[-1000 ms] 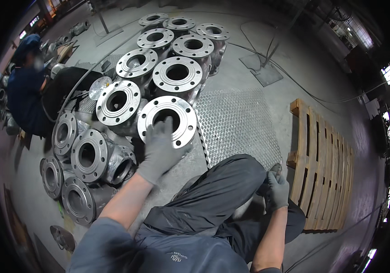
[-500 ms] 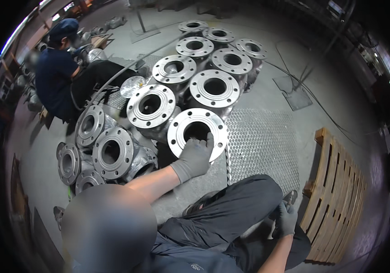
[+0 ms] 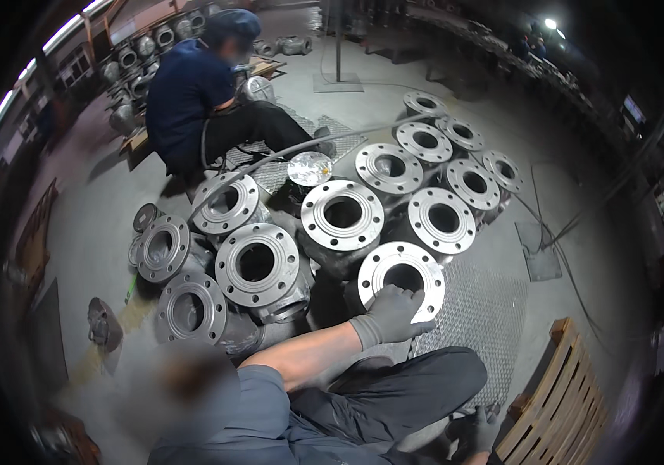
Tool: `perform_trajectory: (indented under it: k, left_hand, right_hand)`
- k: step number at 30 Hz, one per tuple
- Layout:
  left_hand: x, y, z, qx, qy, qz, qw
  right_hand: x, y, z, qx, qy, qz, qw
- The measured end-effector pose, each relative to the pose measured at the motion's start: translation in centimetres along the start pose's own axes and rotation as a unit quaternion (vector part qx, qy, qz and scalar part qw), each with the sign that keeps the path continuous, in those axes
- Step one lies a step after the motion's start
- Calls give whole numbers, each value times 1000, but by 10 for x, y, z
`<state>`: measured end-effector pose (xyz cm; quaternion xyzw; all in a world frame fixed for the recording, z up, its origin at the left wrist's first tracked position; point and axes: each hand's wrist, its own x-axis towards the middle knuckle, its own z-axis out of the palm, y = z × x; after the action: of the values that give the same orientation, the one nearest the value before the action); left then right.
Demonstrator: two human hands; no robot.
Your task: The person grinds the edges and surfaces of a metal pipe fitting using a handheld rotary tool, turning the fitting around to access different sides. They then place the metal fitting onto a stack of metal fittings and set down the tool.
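Note:
My left hand (image 3: 394, 314), in a grey glove, grips the near edge of a flanged metal valve body (image 3: 367, 283). Its fingers curl over the flange face into the round bore, and the thumb points to the outer rim. Behind it stand further valve bodies with bolt-holed flanges, one (image 3: 342, 215) just to the left and another (image 3: 441, 221) to the right. My right hand (image 3: 477, 434), also gloved, is low beside my bent leg at the lower right. Its fingers are dark and partly hidden, so what it holds, if anything, does not show.
A co-worker (image 3: 192, 101) in dark blue sits at the upper left by more castings. A hose (image 3: 270, 159) crosses over the valve bodies. On the floor lie a textured metal mat (image 3: 487, 302) and, at the right, a wooden pallet (image 3: 557, 403). A stand base (image 3: 537, 252) with cables is beyond.
The view has swung left, so the scene sits further right and lower. My left hand stays on the same flange, its outstretched finger now curled in. My right hand appears lower.

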<state>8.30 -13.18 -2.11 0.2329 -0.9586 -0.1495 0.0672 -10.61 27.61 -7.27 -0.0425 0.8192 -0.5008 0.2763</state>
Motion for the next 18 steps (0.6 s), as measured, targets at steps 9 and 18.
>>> perform_trajectory:
  k: [9, 18]
  left_hand:
    - [35, -134, -99, 104, 93, -110, 984]
    - [37, -203, -100, 111, -90, -21, 989]
  right_hand:
    - [-1, 36, -35, -119, 18, -113, 986]
    - [-30, 40, -11, 27, 85, 74, 993]
